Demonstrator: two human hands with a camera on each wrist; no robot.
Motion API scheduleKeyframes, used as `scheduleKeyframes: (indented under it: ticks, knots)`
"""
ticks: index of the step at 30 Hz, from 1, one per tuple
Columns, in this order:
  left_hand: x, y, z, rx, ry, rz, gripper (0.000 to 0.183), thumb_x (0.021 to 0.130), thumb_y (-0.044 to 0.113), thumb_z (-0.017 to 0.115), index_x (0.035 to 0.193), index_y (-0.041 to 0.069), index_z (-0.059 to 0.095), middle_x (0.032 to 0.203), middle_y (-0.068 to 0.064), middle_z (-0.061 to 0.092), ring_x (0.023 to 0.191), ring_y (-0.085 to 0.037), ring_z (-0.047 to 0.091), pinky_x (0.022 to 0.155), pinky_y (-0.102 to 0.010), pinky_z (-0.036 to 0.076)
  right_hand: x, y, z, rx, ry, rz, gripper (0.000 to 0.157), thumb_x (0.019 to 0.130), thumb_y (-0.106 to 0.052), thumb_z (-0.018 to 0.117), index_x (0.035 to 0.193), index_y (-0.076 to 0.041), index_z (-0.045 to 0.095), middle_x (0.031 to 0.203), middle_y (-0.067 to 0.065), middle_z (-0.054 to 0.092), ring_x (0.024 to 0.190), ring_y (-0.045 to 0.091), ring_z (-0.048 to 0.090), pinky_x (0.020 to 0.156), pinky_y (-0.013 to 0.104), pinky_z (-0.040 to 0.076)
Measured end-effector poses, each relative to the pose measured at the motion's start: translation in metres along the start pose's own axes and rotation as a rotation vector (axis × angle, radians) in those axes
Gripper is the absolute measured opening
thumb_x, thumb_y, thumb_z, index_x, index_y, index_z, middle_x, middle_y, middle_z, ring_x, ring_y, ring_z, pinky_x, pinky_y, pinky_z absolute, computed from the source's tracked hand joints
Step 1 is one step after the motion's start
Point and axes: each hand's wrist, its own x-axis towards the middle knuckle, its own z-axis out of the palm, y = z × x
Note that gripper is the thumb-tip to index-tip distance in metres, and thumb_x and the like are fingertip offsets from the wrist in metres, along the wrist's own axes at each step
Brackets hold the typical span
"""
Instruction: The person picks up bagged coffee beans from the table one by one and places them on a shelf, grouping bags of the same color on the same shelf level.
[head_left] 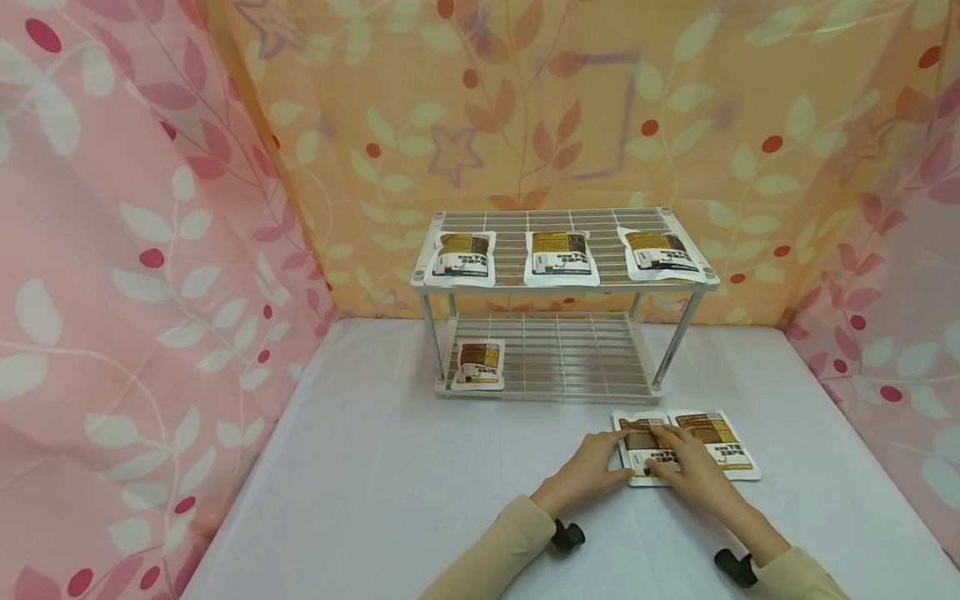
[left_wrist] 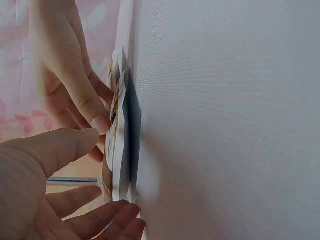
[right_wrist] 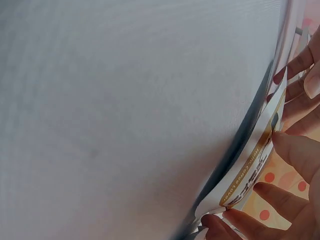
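Note:
A white, brown and gold coffee pouch (head_left: 639, 478) lies on the white-covered table, in front of the shelf rack's right end. My left hand (head_left: 588, 473) is at its left edge; in the left wrist view the fingertips touch that edge and the thumb stands apart. My right hand (head_left: 693, 475) lies over the pouch's right part and grips it, thumb on the printed face and fingers at the edge, as the right wrist view shows. Beside it on the right lies a second coffee pouch (head_left: 723, 446), partly behind my right hand.
A two-tier wire shelf rack (head_left: 562, 392) stands at the back. Its top tier carries a left pouch (head_left: 462, 260), a middle pouch (head_left: 561, 260) and a right pouch (head_left: 663, 254). Another pouch (head_left: 480, 364) lies at the lower tier's left end. Patterned curtains (head_left: 150, 250) enclose the table.

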Motion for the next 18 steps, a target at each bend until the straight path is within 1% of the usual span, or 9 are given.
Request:
scheduleKeyframes:
  ticks: [7,12,18]
  knots:
    - [-0.0022,0.0015,-0.0021,0.008,0.001,0.000,0.060,0.087,0.034,0.064,0.139,0.013,0.042,0.134,-0.001,0.051,0.119,-0.013,0.048,0.098,-0.022,0.040,0.0009,-0.0025,0.0026,0.010,-0.003,0.002,0.057,0.079,-0.024,0.073,0.126,0.001,0.053,0.123,0.035,0.046,0.108,0.056,0.046,0.079,0.066,0.042]
    - [-0.0045,0.0008,-0.0027,-0.007,0.004,-0.018,0.060,0.087,0.035,0.064,0.138,0.012,0.043,0.136,-0.003,0.048,0.122,-0.015,0.045,0.100,-0.024,0.039,0.0007,-0.0035,0.0046,0.044,0.017,-0.006,0.057,0.077,-0.022,0.075,0.125,0.002,0.054,0.123,0.032,0.048,0.110,0.054,0.046,0.083,0.067,0.040]
    - [-0.0066,-0.0014,-0.0035,-0.006,0.017,-0.028,0.061,0.084,0.030,0.068,0.137,0.013,0.045,0.135,-0.005,0.048,0.123,-0.016,0.046,0.100,-0.024,0.039,0.0009,-0.0013,0.0071,0.091,0.016,-0.011,0.064,0.069,-0.021,0.081,0.123,0.002,0.055,0.124,0.032,0.047,0.110,0.055,0.044,0.085,0.068,0.037]
